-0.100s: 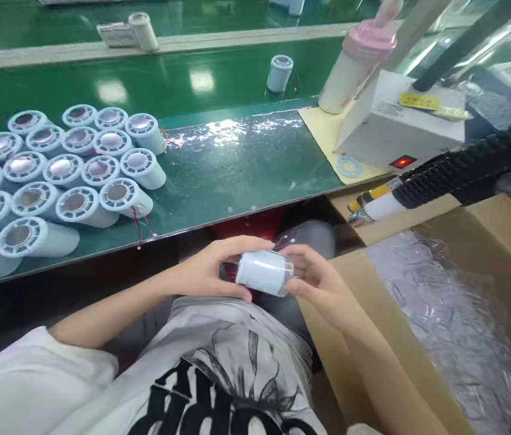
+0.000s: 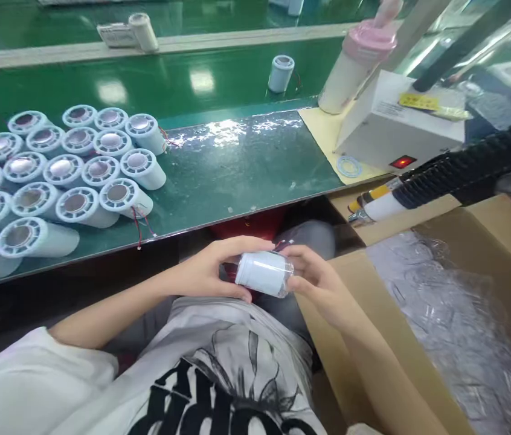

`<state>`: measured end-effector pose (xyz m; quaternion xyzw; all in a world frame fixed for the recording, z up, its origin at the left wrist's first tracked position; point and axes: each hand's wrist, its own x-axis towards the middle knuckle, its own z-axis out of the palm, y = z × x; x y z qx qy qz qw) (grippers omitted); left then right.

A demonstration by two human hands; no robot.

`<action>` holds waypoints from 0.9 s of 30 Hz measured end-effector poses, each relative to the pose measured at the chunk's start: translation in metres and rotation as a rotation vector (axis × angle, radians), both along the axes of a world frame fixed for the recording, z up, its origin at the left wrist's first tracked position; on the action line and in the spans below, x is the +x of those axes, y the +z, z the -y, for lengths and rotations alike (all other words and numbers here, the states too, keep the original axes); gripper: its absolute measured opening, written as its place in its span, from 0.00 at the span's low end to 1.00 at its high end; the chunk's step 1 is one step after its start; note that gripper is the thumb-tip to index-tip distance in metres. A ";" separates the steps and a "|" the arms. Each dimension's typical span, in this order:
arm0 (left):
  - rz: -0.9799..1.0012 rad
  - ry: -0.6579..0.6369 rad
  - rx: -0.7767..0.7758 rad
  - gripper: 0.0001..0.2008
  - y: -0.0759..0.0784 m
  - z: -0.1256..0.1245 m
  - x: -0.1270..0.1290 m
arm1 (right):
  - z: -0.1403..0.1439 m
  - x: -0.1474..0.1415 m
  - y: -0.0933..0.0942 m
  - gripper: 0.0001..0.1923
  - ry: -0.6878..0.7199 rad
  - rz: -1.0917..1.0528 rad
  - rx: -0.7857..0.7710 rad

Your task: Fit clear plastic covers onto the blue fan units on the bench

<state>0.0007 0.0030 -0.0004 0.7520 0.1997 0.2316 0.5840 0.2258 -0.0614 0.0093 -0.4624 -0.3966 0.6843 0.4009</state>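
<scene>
Near the lap, the left hand point(image 2: 203, 275) and the right hand point(image 2: 323, 284) both close their grip on one white cylinder point(image 2: 264, 273), each at one end. Its long axis lies from 9 to 3 o'clock, between the palms. At 3 o'clock stands an open box point(image 2: 373, 326). Farther, at 10 o'clock on the desk point(image 2: 237, 163), many similar cylinders point(image 2: 65, 172) lie together.

1. Left hand point(image 2: 208, 272) and right hand point(image 2: 321, 284) grip a white plastic cylinder point(image 2: 263, 273) over the lap.
2. Matching white cylinders point(image 2: 63, 175) lie clustered on the green workbench point(image 2: 237, 169).
3. An open cardboard box point(image 2: 441, 314) sits to the right.
</scene>
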 end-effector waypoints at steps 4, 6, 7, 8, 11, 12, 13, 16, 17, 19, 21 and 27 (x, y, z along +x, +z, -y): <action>0.001 -0.003 0.019 0.41 0.001 0.000 0.000 | -0.001 -0.002 -0.001 0.19 -0.001 -0.045 -0.073; -0.002 -0.002 -0.023 0.41 0.002 0.000 0.000 | -0.002 -0.003 -0.004 0.21 -0.006 -0.062 -0.111; -0.006 -0.002 -0.065 0.40 0.002 0.000 0.000 | -0.002 -0.004 -0.006 0.22 -0.011 -0.069 -0.129; -0.007 -0.002 -0.118 0.39 0.002 0.000 0.001 | -0.002 -0.004 -0.008 0.22 -0.019 -0.074 -0.146; 0.010 0.008 -0.259 0.39 0.000 -0.002 0.007 | -0.001 -0.003 -0.016 0.24 -0.050 -0.087 -0.180; 0.020 0.015 -0.289 0.40 -0.002 -0.004 0.009 | -0.001 -0.003 -0.018 0.25 -0.067 -0.094 -0.185; 0.026 0.022 -0.311 0.40 -0.003 -0.006 0.012 | -0.001 -0.003 -0.020 0.26 -0.091 -0.101 -0.187; 0.000 0.015 -0.335 0.37 -0.006 -0.013 0.022 | 0.001 0.000 -0.024 0.26 -0.175 -0.114 -0.186; -0.017 0.007 -0.332 0.36 -0.006 -0.015 0.025 | 0.002 0.001 -0.025 0.26 -0.199 -0.119 -0.182; -0.047 -0.017 -0.319 0.33 -0.005 -0.018 0.033 | 0.004 0.005 -0.025 0.25 -0.244 -0.125 -0.168; -0.053 -0.035 -0.309 0.31 -0.004 -0.020 0.041 | 0.006 0.010 -0.026 0.24 -0.284 -0.120 -0.149; -0.046 0.145 -0.269 0.27 0.003 -0.016 0.025 | 0.021 0.030 -0.026 0.18 -0.498 -0.049 -0.080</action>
